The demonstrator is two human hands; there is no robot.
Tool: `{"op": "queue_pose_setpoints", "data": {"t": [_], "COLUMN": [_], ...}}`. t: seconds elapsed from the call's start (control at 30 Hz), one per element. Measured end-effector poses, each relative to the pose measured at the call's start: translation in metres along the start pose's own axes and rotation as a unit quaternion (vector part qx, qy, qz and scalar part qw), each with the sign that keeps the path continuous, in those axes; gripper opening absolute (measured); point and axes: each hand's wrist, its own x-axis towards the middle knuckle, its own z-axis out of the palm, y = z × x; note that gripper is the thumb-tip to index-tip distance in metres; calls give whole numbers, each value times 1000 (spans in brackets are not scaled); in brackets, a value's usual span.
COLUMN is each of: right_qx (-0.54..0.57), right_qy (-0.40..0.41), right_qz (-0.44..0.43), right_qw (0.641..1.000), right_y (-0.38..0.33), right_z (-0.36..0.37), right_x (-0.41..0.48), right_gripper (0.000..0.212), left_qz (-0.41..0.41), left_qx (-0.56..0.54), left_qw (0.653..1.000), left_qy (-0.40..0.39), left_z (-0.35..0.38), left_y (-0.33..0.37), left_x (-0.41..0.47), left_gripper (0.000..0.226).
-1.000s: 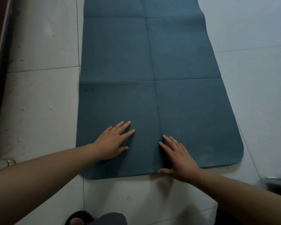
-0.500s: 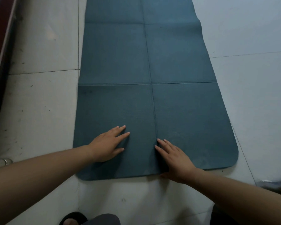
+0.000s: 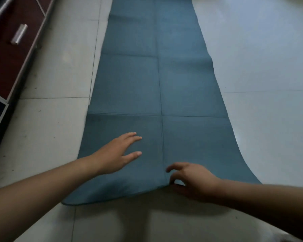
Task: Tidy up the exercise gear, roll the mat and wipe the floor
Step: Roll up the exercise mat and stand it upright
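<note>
Clearly the rolling step is only starting: the long teal-blue foam exercise mat [image 3: 191, 84] lies unrolled and flat along the pale tiled floor [image 3: 51, 137], stretching away from the person, with its fold creases dividing it into panels. Its near short end sits right below the arms.

The left hand [image 3: 115, 154] is spread, fingers straight and thumb apart, over the near left panel. It looks placed to pin the mat down and keep it from sliding, though motion blur hides whether the palm actually presses the surface.

The right hand [image 3: 194, 182] is at the near edge, just right of the lengthwise crease. Its fingers are curled over the rim and it appears to pinch the mat there, since the edge rises slightly off the floor at that spot. That hold suits turning the end over to begin a tight first curl.

Off to the left, well apart from the mat, stands a dark red cabinet [image 3: 10, 58] with a short cylindrical metal handle [image 3: 19, 34].
</note>
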Motion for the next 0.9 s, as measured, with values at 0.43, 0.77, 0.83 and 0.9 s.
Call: {"op": "queue_pose_setpoints", "data": {"t": [0.43,0.77,0.83,0.9], "right_qx": [40,-62,-72,-89], "right_qy": [167,208,173,143], "right_qz": [53,14,50,80], "right_qw": [984,976,981,982], "right_y": [45,39,41,46], "right_z": [-107,-83,-71,-65], "right_x": [71,82,87,93], "right_gripper": [14,53,67,76], "left_qz": [-114,-163,-173,-171], "left_qx": [7,87,95,76], "left_qw": [993,979,975,976], "left_qy": [29,87,102,113], "left_z": [-80,-62,-64,-66], "left_y": [30,2,-5,-9], "left_x": [37,85,89,91], "left_gripper": [23,23,27,27]}}
